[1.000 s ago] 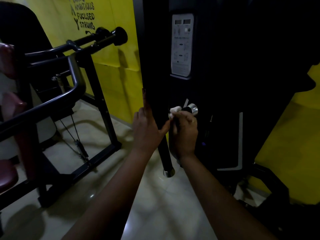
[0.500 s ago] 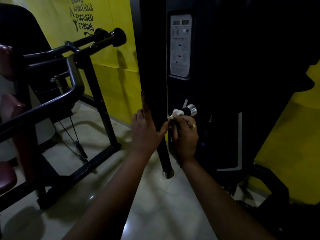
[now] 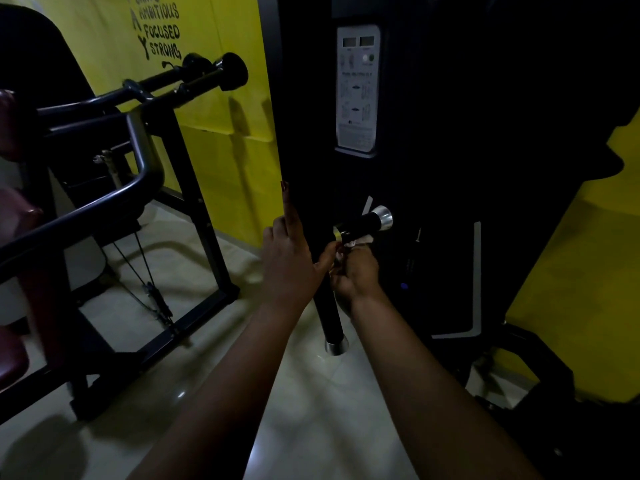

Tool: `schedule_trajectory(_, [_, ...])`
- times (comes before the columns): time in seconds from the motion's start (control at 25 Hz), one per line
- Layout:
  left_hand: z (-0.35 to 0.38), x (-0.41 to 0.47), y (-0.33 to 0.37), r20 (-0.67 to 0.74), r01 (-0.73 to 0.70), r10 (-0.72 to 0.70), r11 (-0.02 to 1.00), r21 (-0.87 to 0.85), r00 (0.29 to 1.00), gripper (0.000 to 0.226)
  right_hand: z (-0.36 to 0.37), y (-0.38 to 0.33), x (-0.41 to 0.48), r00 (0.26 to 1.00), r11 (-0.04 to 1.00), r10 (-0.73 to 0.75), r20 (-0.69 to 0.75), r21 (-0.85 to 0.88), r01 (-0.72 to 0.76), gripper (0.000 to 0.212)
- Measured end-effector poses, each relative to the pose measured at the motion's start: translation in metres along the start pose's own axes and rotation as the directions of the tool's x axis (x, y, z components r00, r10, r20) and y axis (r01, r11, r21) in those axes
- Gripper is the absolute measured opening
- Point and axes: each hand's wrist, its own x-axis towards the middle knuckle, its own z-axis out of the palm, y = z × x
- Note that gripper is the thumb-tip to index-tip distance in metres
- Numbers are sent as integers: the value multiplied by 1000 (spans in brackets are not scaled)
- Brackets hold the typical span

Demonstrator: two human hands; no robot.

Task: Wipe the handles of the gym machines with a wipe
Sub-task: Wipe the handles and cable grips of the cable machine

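The right hand point(image 3: 356, 271) is at the centre of the view, its fingers curled and pinching a small white wipe point(image 3: 360, 241) at the fingertips. The wipe sits at 12 o'clock from that hand, bunched up and touching the underside of a short black handle point(image 3: 360, 224). This handle juts out from the dark machine column point(image 3: 450, 168) and ends in a chrome cap point(image 3: 383, 218) at its 3 o'clock end. The handle lies directly above the wipe, at 12 o'clock from the right hand.

The left hand point(image 3: 294, 258) is just beside the right one, at its 9 o'clock. Its index finger points straight up along the edge of the column, its thumb is spread out toward 3 o'clock, and the thumb tip meets the right hand's fingers close under the wipe. The other fingers look folded. Whether this hand grips anything cannot be told in the dim light.

A longer black handle point(image 3: 332, 306) hangs down between the two wrists toward 6 o'clock and ends in a chrome tip above the pale tiled floor point(image 3: 304, 410). A grey instruction placard point(image 3: 356, 88) is fixed to the column at 12 o'clock. At 9 o'clock stands a second machine point(image 3: 145, 168) with black bars, against a yellow wall point(image 3: 225, 133) with black lettering.
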Motion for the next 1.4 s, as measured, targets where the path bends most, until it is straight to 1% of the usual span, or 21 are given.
schedule_trajectory(0.08, [0, -1, -1, -11, -2, 2, 1000, 5, 1000, 101, -6, -7, -1, 975, 989, 151, 161, -15, -150, 29])
schedule_trajectory(0.2, [0, 0, -1, 9, -7, 7, 1000, 0, 1000, 101, -11, -30, 16, 960, 970, 241, 140, -53, -236, 27])
schedule_trajectory(0.24, [1, 0, 0, 15, -16, 16, 1000, 1, 1000, 102, -11, -34, 24, 979, 975, 201, 36, -106, -196, 21])
schedule_trajectory(0.32, [2, -1, 3, 3, -32, 32, 999, -7, 999, 102, -19, -35, 26, 996, 997, 83, -40, 15, -82, 9])
schedule_trajectory(0.4, [6, -4, 6, -63, -55, 58, 997, 49, 996, 100, -22, -26, 12, 990, 990, -109, -94, 82, 117, 26])
schedule_trajectory(0.48, [10, -12, 12, -155, -101, 142, 964, 247, 978, 94, -18, -14, 0, 897, 914, -404, -177, -114, 389, 23])
schedule_trajectory(0.52, [13, -15, 14, -169, -152, 215, 933, 326, 962, 88, -18, -10, -2, 791, 794, -590, -162, -294, 532, 20])
schedule_trajectory(0.56, [16, -18, 15, -159, -209, 285, 903, 376, 945, 81, -17, -12, -4, 662, 606, -748, -48, -454, 653, 17])
schedule_trajectory(0.6, [18, -20, 18, -132, -246, 325, 877, 413, 937, 76, -15, -17, -4, 517, 322, -839, 169, -611, 723, 17])
schedule_trajectory(0.64, [18, -22, 19, -100, -256, 334, 856, 450, 937, 72, -16, -24, 1, 389, -58, -799, 459, -702, 709, 19])
schedule_trajectory(0.68, [18, -23, 20, -83, -249, 327, 841, 480, 941, 68, -18, -33, 8, 317, -339, -659, 682, -645, 685, 22])
schedule_trajectory(0.72, [18, -24, 19, -78, -243, 325, 825, 510, 943, 65, -19, -39, 13, 329, -463, -513, 793, -578, 672, 26])
schedule_trajectory(0.84, [18, -25, 14, -82, -238, 331, 807, 540, 940, 63, -16, -67, 4, 452, -429, -318, 833, -552, 715, 21])
schedule_trajectory(0.92, [17, -23, 11, -84, -255, 347, 811, 526, 934, 65, -11, -86, 12, 441, -599, -245, 864, -492, 632, 25])
schedule_trajectory(1.0, [18, -23, 12, -65, -277, 355, 819, 502, 933, 72, 5, -97, 16, 591, -765, -98, 800, -441, 470, 34])
schedule_trajectory(1.04, [18, -23, 12, -51, -283, 353, 819, 499, 934, 76, 18, -98, 13, 701, -762, -47, 712, -479, 436, 32])
schedule_trajectory(1.08, [18, -23, 13, -43, -279, 345, 820, 500, 938, 79, 29, -96, 10, 770, -689, 32, 637, -544, 478, 29])
schedule_trajectory(1.12, [19, -24, 12, -40, -271, 335, 821, 502, 941, 81, 36, -92, 5, 753, -608, 132, 645, -547, 575, 26])
schedule_trajectory(1.2, [19, -24, 10, -36, -252, 315, 819, 515, 948, 84, 34, -85, -5, 598, -436, 161, 785, -487, 757, 20])
schedule_trajectory(1.28, [17, -24, 9, -34, -249, 310, 821, 513, 950, 83, 13, -76, -10, 442, -295, -56, 895, -437, 849, 17])
schedule_trajectory(1.4, [13, -25, 14, -21, -273, 324, 829, 488, 946, 74, -39, -53, -19, 294, -345, -338, 894, -408, 845, 24])
